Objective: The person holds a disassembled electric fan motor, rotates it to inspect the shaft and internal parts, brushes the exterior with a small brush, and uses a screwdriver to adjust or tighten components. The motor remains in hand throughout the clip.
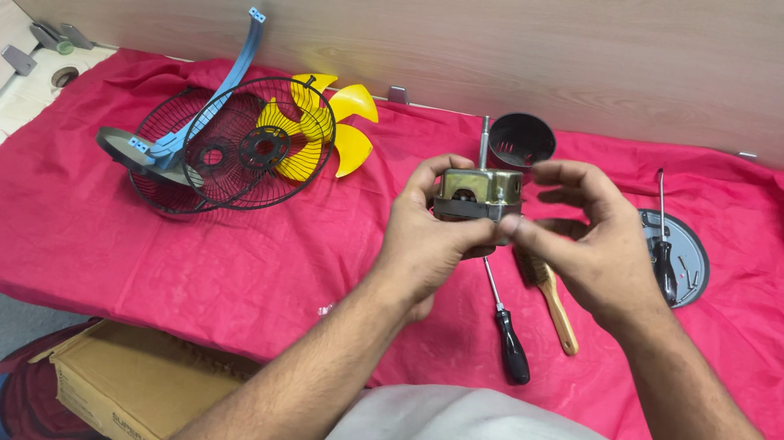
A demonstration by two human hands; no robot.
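At frame centre I see my left hand [425, 240] gripping the fan motor [478, 196], my right hand [591, 241] pinching its lower right corner, above a screwdriver [505, 324].

- Both hands, left hand [425, 240] and right hand [591, 241], are hovering mid-cloth with the fan motor [478, 196] between them.
- Open red cloth [156, 250] is stretching wide to the left front, nothing blocking there.
- Wire fan guards [220, 147] and yellow blade [323, 130] are crowding the far left.
- Directly beneath the hands, a screwdriver [504, 326] and a wooden brush [553, 302] are lying in the way.
- Black cup [521, 141] is sitting just behind; grey plate [685, 259] is closing off the right.
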